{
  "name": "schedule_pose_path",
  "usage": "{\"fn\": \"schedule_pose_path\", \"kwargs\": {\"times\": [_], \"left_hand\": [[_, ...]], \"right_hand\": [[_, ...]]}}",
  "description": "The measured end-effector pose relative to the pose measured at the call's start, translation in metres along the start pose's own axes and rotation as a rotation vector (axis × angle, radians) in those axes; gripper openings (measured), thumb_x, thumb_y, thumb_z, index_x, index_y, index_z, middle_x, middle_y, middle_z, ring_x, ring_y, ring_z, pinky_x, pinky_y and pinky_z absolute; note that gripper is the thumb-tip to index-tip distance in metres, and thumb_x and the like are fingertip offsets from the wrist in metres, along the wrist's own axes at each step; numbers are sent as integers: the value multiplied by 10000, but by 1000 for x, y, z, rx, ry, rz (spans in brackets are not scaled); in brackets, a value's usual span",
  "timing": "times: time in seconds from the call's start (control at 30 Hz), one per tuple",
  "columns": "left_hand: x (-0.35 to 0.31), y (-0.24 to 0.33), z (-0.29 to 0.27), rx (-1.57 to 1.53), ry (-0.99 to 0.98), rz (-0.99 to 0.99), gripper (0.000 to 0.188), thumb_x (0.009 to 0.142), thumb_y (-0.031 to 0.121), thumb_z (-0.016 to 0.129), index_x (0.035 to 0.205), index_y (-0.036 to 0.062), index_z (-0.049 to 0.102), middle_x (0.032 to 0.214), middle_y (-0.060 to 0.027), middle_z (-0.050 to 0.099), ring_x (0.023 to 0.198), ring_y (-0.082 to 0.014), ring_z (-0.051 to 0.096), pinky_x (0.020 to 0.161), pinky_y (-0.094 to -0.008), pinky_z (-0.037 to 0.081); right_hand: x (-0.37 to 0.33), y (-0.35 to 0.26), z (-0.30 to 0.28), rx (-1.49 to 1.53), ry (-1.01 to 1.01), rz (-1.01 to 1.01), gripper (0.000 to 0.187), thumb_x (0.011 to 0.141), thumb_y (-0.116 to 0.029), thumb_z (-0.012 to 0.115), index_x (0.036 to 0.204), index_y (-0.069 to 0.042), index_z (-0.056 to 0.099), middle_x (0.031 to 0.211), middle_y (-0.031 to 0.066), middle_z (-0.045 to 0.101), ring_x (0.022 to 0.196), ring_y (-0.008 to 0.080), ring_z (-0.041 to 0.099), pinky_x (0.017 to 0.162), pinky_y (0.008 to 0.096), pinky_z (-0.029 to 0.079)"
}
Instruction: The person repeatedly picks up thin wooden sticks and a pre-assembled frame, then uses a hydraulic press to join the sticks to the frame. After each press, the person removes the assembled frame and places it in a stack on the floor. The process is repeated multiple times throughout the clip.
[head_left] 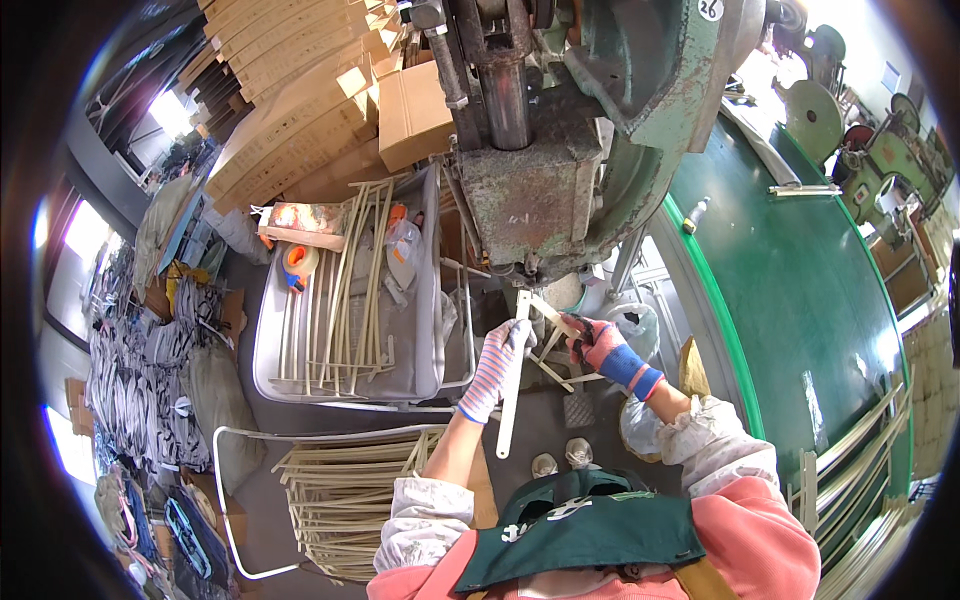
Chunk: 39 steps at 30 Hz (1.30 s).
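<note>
My left hand [490, 372], in a striped knit glove, is closed around a pale, flat strip [509, 415] with small holes near its ends. My right hand [612, 353], in a pink and blue glove with dark fingertips, pinches a second pale strip [549, 313]. The far ends of both strips meet just below the tool end of a worn green press [530, 205]. Whether they are joined there is too small to tell. More pale strips [552, 372] show below and between my hands.
A grey tub [265, 345] at left holds long strips, an orange tape roll [299, 262] and a carton. Bundled strips [345, 490] lie on a white-framed rack below it. A green table [790, 270] runs along the right. Cardboard boxes [290, 120] stack behind; a foot pedal [578, 411] lies beneath.
</note>
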<state>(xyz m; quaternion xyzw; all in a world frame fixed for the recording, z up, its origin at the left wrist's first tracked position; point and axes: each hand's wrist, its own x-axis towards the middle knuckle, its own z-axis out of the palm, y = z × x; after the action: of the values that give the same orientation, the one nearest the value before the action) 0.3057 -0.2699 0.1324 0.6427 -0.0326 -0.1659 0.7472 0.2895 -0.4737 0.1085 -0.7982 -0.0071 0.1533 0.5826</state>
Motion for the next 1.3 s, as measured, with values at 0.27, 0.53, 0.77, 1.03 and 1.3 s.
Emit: {"fn": "schedule_pose_path", "kwargs": {"times": [0.27, 0.53, 0.77, 1.03, 1.3], "left_hand": [[16, 9, -1, 137, -80, 69, 236, 922, 225, 515, 760, 71, 589, 672, 46, 528, 642, -32, 449, 603, -209, 379], [25, -2, -13, 56, -134, 23, 240, 920, 218, 521, 788, 38, 609, 650, 10, 565, 584, -63, 491, 572, -231, 407], [23, 20, -13, 59, -168, -117, 307, 905, 303, 532, 755, 42, 592, 608, -6, 560, 533, -75, 512, 502, -218, 415], [25, 25, -20, 102, -266, -160, 284, 907, 303, 525, 804, 47, 590, 632, 12, 539, 567, -65, 513, 528, -217, 428], [41, 3, -38, 106, -345, -104, 289, 911, 304, 539, 868, 27, 609, 723, -7, 592, 661, -84, 541, 649, -238, 446]], "right_hand": [[-1, -7, -1, 66, 23, -38, 466, 848, -7, 504, 1285, -170, 512, 682, -46, 566, 570, 40, 520, 476, 210, 399], [-3, -15, -8, -161, -10, -128, 557, 797, 41, 403, 1311, -162, 476, 676, -32, 568, 514, 40, 467, 457, 199, 371], [2, -53, -28, 12, -246, 10, 763, 823, 23, 439, 1444, -300, 134, 699, 18, 595, 506, 110, 558, 448, 270, 491], [26, -61, -31, -80, -446, 143, 875, 733, 90, 354, 1429, -389, 125, 608, 28, 544, 456, 119, 568, 384, 253, 481], [20, -61, -24, -98, -392, 147, 799, 797, 76, 311, 1423, -389, 136, 584, 59, 568, 451, 149, 584, 375, 283, 498]]}}
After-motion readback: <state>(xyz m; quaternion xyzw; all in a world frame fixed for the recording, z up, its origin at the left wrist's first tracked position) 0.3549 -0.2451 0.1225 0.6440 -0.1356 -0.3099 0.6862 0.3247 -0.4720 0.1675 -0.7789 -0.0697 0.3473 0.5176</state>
